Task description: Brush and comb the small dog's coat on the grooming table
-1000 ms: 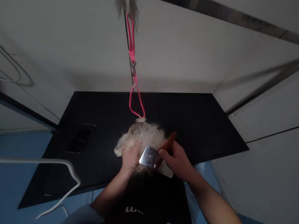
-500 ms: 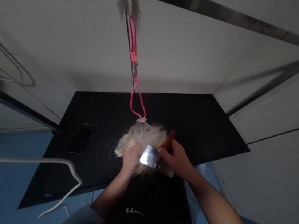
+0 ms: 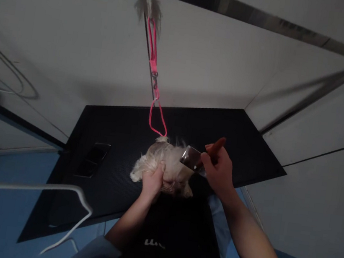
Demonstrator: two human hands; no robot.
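Observation:
A small, pale, long-haired dog [image 3: 178,168] is on the black grooming table [image 3: 121,130], its head end towards me. My left hand [image 3: 152,181] is closed round the fur on the dog's left-hand side in view; the exact part it grips is hidden. In my right hand [image 3: 221,171] is a slicker brush [image 3: 191,157] with a reddish-brown handle and a shiny metal back. The brush head is at the right edge of the dog's coat, its bristle side turned out of sight. A pink grooming loop [image 3: 158,121] reaches down to the dog's far end.
A dark phone-like object [image 3: 93,159] lies on the table's left side. A white bent rod or cable [image 3: 78,192] juts in at lower left. A thin dark pole [image 3: 149,58] stands behind the loop, near the pale wall [image 3: 216,54].
My right hand has moved the brush up and to the right, off the lower part of the dog, uncovering more of it. My left hand has stayed nearly in place.

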